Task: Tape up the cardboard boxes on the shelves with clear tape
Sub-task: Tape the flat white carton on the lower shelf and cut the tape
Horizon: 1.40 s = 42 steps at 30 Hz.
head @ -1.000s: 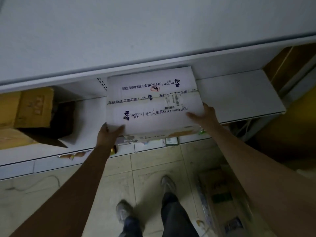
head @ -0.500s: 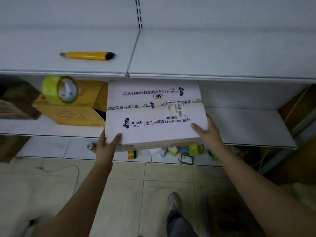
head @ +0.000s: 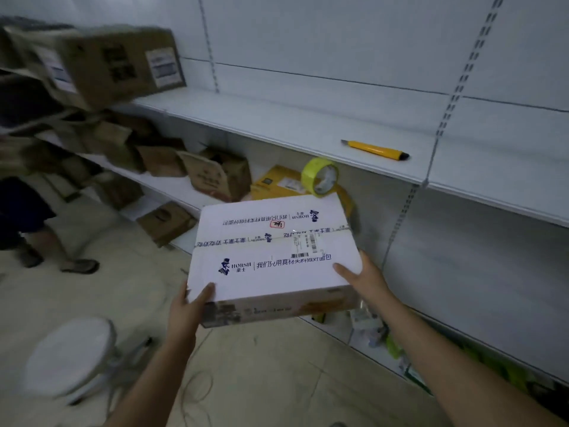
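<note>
White shelves [head: 308, 118] alongside; both hands, left [head: 184, 312] and right [head: 366, 278], clamp the box [head: 274, 257], seam already taped; brown boxes [head: 215, 175] probably remain.

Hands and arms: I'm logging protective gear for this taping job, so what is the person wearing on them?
Nothing shows on either: the left hand and right hand are bare, with no gloves, rings or watch visible, and both forearms are uncovered as far as the picture reaches, with no sleeves in view.
</note>
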### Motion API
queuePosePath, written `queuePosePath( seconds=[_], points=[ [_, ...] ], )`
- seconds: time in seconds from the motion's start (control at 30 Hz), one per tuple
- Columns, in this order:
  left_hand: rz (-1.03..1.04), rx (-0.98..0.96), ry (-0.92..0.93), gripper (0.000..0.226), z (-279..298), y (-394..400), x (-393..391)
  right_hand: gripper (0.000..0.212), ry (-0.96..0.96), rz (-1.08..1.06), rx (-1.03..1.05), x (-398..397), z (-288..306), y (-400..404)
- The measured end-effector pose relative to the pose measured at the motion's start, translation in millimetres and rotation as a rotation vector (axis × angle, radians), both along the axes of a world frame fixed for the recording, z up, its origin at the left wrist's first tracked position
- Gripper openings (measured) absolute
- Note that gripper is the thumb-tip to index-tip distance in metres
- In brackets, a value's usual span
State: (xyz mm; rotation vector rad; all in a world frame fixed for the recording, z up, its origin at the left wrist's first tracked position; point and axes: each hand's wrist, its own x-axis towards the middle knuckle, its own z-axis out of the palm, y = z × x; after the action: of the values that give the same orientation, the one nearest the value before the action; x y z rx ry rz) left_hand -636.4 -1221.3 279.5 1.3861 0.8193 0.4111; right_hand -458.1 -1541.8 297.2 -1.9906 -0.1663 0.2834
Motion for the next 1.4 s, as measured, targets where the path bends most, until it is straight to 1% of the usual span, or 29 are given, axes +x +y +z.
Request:
queuePosePath(
  seconds=[0.1, 0.2, 0.27, 0.37, 0.4, 0.47, 0.63, 0.7, 0.77, 0.83, 0.9, 1.03, 1.17, 1.2, 1.27, 1.3, 1.33, 1.4],
  points=[
    [0.078, 0.017, 0.007, 0.04, 3, 41, -33, 0.062, 0.02, 0.103, -0.01, -7, 2, 54],
    [0.142, 0.018, 0.002, 0.039, 9, 68, -59, 0.061, 0.01, 0.193, -0.025, -11, 4, 101],
    [0.189, 0.023, -0.008, 0.039, 9, 85, -70, 0.064, -0.006, 0.248, -0.042, -9, 9, 128],
    [0.255, 0.024, -0.026, 0.043, 21, 107, -73, 0.079, -0.026, 0.306, -0.014, 3, 20, 161],
    [0.273, 0.028, -0.042, 0.044, 28, 114, -69, 0.08, -0.046, 0.323, 0.006, 10, 26, 172],
    [0.295, 0.051, -0.086, 0.044, 48, 131, -56, 0.077, -0.091, 0.336, 0.062, 25, 46, 193],
    [0.33, 0.149, -0.2, 0.049, 124, 167, 13, 0.062, -0.258, 0.286, 0.164, 82, 129, 231],
    [0.294, 0.195, -0.283, 0.047, 154, 180, 51, 0.067, -0.351, 0.24, 0.176, 110, 164, 236],
    [0.265, 0.2, -0.325, 0.043, 183, 194, 94, 0.079, -0.425, 0.183, 0.154, 136, 195, 237],
    [0.255, 0.21, -0.363, 0.05, 209, 209, 136, 0.092, -0.461, 0.142, 0.135, 160, 220, 237],
    [0.248, 0.239, -0.372, 0.058, 228, 225, 174, 0.094, -0.503, 0.131, 0.131, 181, 241, 237],
    [0.233, 0.248, -0.373, 0.066, 249, 259, 238, 0.089, -0.58, 0.153, 0.078, 220, 258, 254],
    [0.165, 0.248, -0.306, 0.066, 250, 309, 295, 0.101, -0.528, 0.163, 0.006, 249, 257, 289],
    [0.137, 0.247, -0.278, 0.066, 247, 325, 307, 0.101, -0.5, 0.179, -0.032, 256, 254, 300],
    [0.063, 0.249, -0.249, 0.069, 240, 357, 330, 0.095, -0.469, 0.196, -0.124, 271, 246, 327],
    [0.012, 0.263, -0.242, 0.075, 237, 374, 341, 0.09, -0.468, 0.167, -0.154, 279, 243, 341],
    [-0.052, 0.313, -0.228, 0.081, 235, 390, 353, 0.085, -0.463, 0.118, -0.171, 287, 243, 356],
    [-0.184, 0.498, -0.199, 0.089, 237, 421, 377, 0.081, -0.444, 0.025, -0.206, 299, 246, 389]
  ],
)
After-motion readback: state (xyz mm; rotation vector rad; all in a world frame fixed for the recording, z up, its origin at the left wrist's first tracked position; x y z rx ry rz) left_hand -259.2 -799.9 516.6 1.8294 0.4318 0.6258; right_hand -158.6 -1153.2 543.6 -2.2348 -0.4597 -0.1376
